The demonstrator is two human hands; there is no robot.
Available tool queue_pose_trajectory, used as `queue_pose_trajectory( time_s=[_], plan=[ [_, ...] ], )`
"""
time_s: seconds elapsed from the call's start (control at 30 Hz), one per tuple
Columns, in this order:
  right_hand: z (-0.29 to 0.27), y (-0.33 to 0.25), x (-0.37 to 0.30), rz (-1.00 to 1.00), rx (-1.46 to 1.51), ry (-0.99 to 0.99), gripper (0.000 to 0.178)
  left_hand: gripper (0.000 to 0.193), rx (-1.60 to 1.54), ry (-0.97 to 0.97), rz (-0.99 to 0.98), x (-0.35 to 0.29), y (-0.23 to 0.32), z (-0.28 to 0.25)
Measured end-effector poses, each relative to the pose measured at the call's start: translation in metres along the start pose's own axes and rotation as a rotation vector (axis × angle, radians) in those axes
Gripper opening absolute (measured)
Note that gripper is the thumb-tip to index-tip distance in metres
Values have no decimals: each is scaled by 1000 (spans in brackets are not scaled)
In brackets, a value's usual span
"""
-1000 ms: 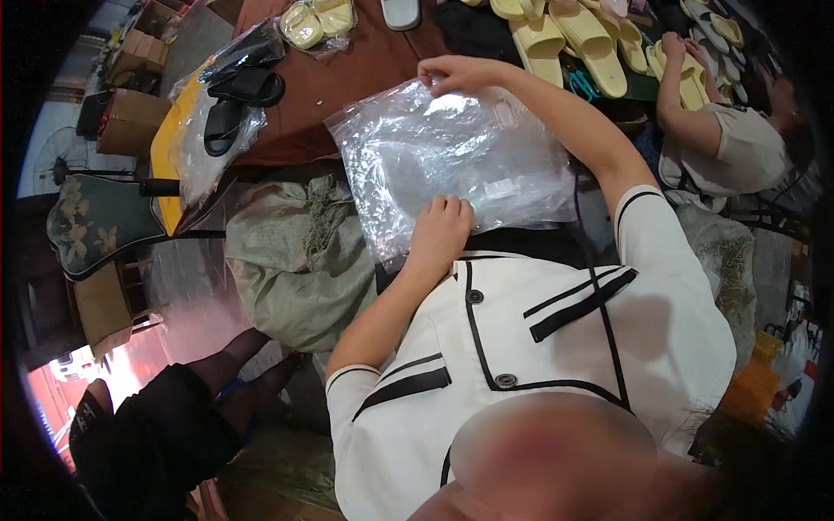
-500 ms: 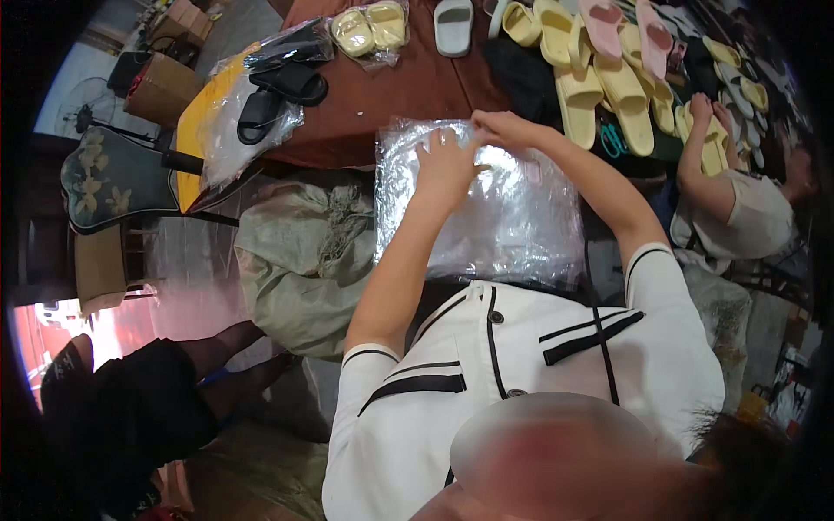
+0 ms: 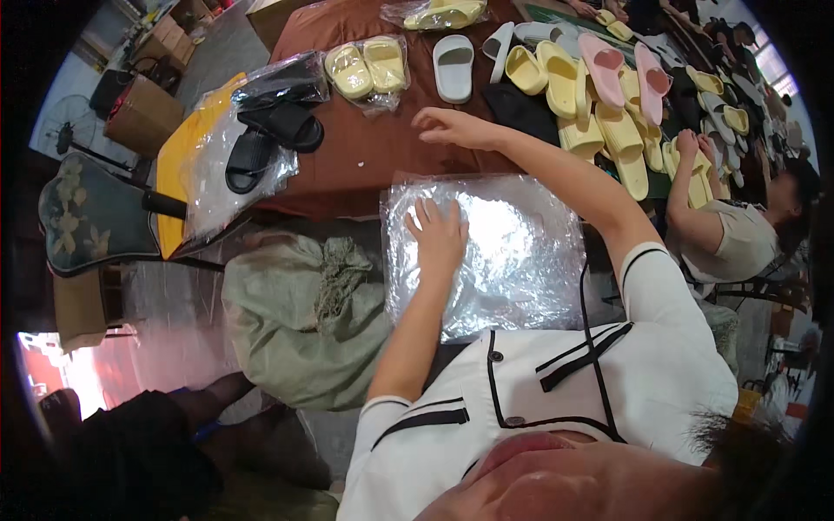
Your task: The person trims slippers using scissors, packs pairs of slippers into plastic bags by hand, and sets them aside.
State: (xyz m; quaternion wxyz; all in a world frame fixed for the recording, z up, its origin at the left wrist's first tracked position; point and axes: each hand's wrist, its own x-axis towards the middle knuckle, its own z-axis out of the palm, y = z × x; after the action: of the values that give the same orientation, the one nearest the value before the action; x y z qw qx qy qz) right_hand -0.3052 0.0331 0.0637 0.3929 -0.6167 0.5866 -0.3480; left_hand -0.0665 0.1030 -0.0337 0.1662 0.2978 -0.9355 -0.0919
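My left hand (image 3: 439, 233) lies open, fingers spread, on a stack of clear plastic bags (image 3: 521, 269) close in front of me. My right hand (image 3: 456, 128) is over the brown cloth (image 3: 347, 161), beyond the bags' far edge, its fingers stretched to the left with nothing seen in them. Just past it is a single grey slide slipper (image 3: 453, 74). A pair of yellow slippers (image 3: 382, 65) in clear wrapping sits farther left. Near the cloth's left edge, black slippers (image 3: 250, 161) rest on clear plastic.
Loose yellow slippers (image 3: 618, 143) and pink slippers (image 3: 601, 69) crowd the right side. A co-worker (image 3: 730, 234) sits there, hands at a yellow slipper. On my left are a tied greenish sack (image 3: 295, 339), a flowered chair back (image 3: 87, 221) and a cardboard box (image 3: 143, 113).
My right hand has left the far edge of the bags and moved forward and left over the brown cloth. My left hand stays on the bags. The view has tilted up.
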Motion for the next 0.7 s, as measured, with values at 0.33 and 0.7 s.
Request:
queue_pose_trajectory(
  time_s=[0.33,0.7],
  plan=[
    [5,51,175,221,880,418,66,51,-100,-35,2,13,7,0],
    [-51,48,211,167,958,757,29,54,-109,-56,-28,8,-7,0]
  ],
)
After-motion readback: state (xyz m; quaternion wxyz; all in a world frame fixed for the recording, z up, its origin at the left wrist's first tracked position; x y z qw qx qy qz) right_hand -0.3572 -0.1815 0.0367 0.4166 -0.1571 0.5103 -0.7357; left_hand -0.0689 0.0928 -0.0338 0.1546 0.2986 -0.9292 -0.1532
